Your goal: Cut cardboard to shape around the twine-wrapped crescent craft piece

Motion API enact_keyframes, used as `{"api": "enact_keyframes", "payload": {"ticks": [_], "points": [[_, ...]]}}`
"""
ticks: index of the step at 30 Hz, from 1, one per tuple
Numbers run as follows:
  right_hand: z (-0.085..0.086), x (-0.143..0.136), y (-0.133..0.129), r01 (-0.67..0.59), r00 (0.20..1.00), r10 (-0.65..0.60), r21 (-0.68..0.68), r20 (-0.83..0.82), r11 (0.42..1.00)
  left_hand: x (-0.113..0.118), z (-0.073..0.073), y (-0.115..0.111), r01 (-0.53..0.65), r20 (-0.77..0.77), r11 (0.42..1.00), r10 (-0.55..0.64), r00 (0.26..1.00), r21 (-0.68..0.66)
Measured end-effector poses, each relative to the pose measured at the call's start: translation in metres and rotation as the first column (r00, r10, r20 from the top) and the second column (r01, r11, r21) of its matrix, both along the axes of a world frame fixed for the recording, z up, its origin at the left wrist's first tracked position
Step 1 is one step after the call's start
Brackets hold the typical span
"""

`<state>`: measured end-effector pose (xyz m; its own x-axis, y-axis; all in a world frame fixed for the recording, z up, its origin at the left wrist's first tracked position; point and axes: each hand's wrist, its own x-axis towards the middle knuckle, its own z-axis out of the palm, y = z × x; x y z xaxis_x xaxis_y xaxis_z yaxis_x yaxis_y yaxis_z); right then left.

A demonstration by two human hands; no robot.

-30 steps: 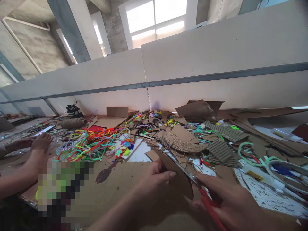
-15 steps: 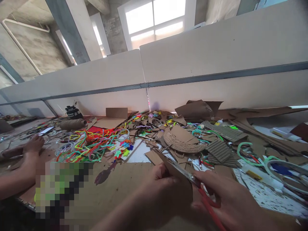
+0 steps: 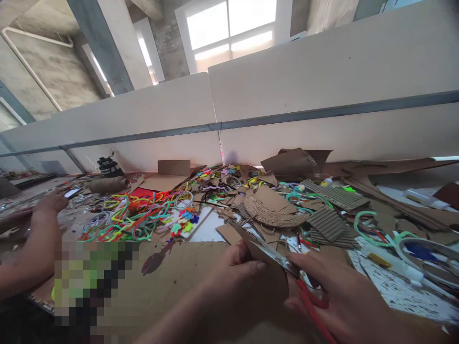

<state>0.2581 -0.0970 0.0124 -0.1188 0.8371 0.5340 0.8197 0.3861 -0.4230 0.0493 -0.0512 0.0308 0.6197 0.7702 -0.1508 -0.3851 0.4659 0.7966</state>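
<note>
My left hand (image 3: 238, 272) is closed on a piece of brown cardboard (image 3: 276, 277), thumb on top. Red-handled scissors (image 3: 306, 291) are gripped in my right hand (image 3: 340, 291), with the fingers around the handles. Their metal blades point away to the upper left and lie along the cardboard piece near my left thumb. Part of the cardboard is hidden behind my hands. Beneath them lies a larger flat cardboard sheet (image 3: 172, 282) with a dark stain on it.
A pile of colourful pipe cleaners (image 3: 136, 215) lies left of centre. Behind my hands are a coiled cord piece (image 3: 276, 215) and corrugated cardboard scraps (image 3: 326, 222). Glue bottles (image 3: 390, 265) and a tape roll (image 3: 430, 258) lie at right. Another person's hand (image 3: 53, 203) is at far left.
My hands and the scissors have barely moved on the cardboard. At far left, the other person's hand has shifted slightly away, up towards the phone-like object.
</note>
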Motion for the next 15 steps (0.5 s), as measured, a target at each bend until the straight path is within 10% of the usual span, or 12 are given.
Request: {"api": "enact_keyframes", "payload": {"ticks": [9,15], "points": [[-0.022,0.003,0.002,-0.072,0.979,0.015,-0.273,-0.204,0.959,-0.006,-0.027,0.018,0.096,0.000,0.982,-0.098,0.995,0.164],[-0.014,0.021,0.015,0.153,0.982,-0.112,-0.298,0.149,0.942,-0.013,-0.023,0.026,0.140,-0.188,0.930,-0.079,0.979,0.340]]}}
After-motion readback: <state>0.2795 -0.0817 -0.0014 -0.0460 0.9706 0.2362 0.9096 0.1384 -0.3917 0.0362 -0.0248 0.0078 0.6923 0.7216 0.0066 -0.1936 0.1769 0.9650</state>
